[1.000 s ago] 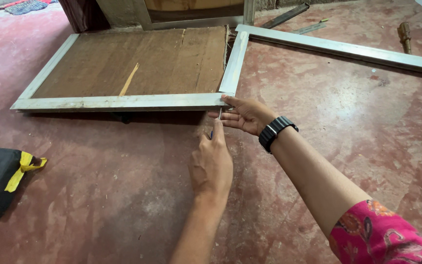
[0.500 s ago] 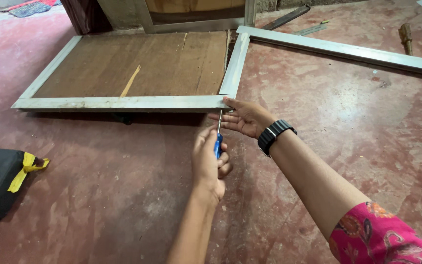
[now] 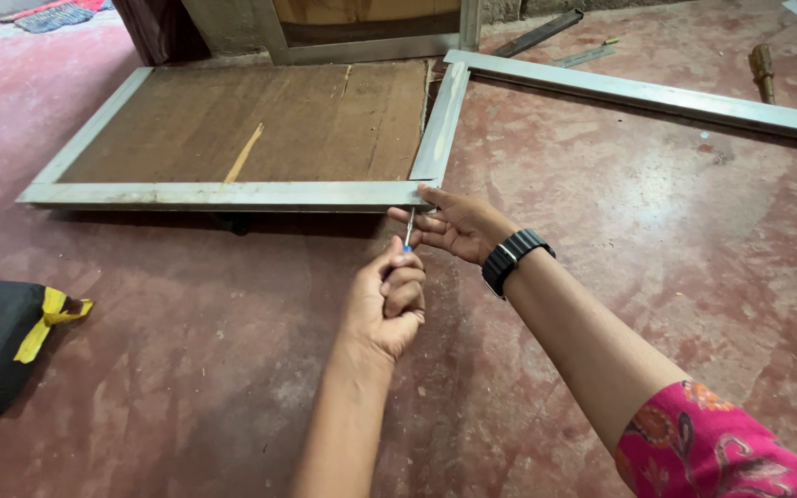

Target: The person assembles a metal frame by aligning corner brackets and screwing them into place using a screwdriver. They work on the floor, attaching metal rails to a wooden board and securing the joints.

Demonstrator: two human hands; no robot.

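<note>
Screwdriver (image 3: 409,228) handle hidden in left hand (image 3: 387,304).

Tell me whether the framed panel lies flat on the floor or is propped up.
Propped up. The framed panel has a dark shadow gap under its near edge, and a small dark support shows beneath it above the red floor.

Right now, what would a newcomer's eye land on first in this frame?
The two hands meeting at the frame's near corner: the left hand grips a screwdriver pointed at the corner, while the right hand, a black watch on its wrist, rests fingertips against the frame. The frame, backed by a brown board, lies on the red floor.
</note>
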